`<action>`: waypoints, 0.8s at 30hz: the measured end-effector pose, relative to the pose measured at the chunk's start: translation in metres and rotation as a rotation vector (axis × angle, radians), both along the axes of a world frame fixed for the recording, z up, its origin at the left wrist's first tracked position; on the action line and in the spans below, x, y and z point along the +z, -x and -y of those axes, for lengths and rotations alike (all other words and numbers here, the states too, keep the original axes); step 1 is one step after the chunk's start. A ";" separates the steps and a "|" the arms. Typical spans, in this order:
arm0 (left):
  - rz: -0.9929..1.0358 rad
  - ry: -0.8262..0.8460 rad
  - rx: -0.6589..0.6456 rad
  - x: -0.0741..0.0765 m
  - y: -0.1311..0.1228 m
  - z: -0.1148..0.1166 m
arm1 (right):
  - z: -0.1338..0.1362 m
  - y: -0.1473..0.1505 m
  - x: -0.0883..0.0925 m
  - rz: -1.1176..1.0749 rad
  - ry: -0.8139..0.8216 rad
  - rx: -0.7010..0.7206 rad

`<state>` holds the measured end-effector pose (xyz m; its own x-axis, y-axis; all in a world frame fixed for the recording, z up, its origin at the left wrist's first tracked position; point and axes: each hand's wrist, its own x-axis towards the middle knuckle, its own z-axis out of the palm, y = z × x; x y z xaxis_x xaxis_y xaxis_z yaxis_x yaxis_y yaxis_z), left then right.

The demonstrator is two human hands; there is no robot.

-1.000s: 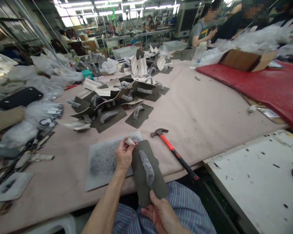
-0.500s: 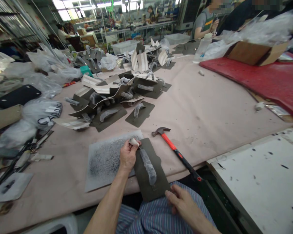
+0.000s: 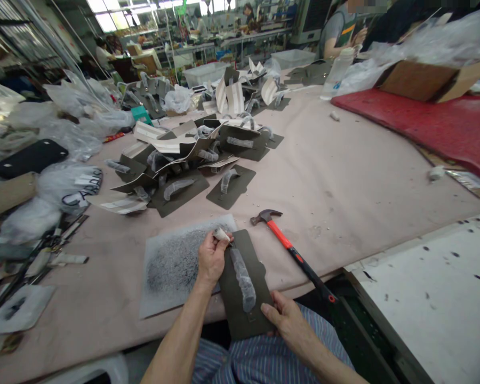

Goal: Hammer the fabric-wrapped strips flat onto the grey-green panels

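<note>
Head view shows a dark panel (image 3: pixel 232 298) between the hands, its plastic-wrapped handle (image 3: pixel 244 280) facing up. The left hand (image 3: pixel 212 260) pinches a small white piece (image 3: pixel 221 234) at the panel's far end; the right hand (image 3: pixel 290 320) grips its near right edge, thumb on top. The step looks like work at the handle's far end — the next move seems to call for a steady right hand. Beyond that hand a hammer (image 3: pixel 288 247) lies on the worktop (image 3: pixel 320 154); left of the left hand, a speckled board (image 3: pixel 168 266).
</note>
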<state>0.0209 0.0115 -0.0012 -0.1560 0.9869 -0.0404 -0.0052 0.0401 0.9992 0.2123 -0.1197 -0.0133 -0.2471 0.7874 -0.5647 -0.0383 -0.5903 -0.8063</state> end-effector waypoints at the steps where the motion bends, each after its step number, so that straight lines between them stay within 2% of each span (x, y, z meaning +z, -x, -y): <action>1: -0.005 -0.004 -0.001 0.001 0.000 0.000 | 0.000 -0.001 -0.001 -0.011 -0.001 0.003; 4: -0.028 -0.016 -0.002 0.002 -0.001 0.000 | -0.002 -0.006 0.000 0.007 -0.038 0.039; 9: -0.074 -0.026 -0.013 -0.002 0.000 0.000 | -0.009 -0.020 0.010 0.461 -0.226 0.157; 12: -0.127 -0.035 -0.004 -0.002 -0.001 0.001 | -0.014 -0.031 0.021 0.624 -0.313 0.232; 14: -0.168 -0.040 0.006 -0.001 -0.002 0.001 | -0.019 -0.038 0.029 0.676 -0.373 0.233; 17: -0.180 -0.039 0.031 0.000 -0.005 0.002 | -0.031 -0.050 0.036 0.775 -0.487 0.145; 20: -0.181 -0.049 0.048 0.001 -0.007 0.003 | -0.049 -0.061 0.034 0.975 -0.665 0.082; 22: -0.253 -0.087 0.055 0.002 -0.008 0.006 | -0.062 -0.066 0.029 1.156 -0.757 0.129; 24: -0.354 -0.139 0.056 0.003 -0.009 0.009 | -0.076 -0.071 0.024 1.312 -0.765 0.215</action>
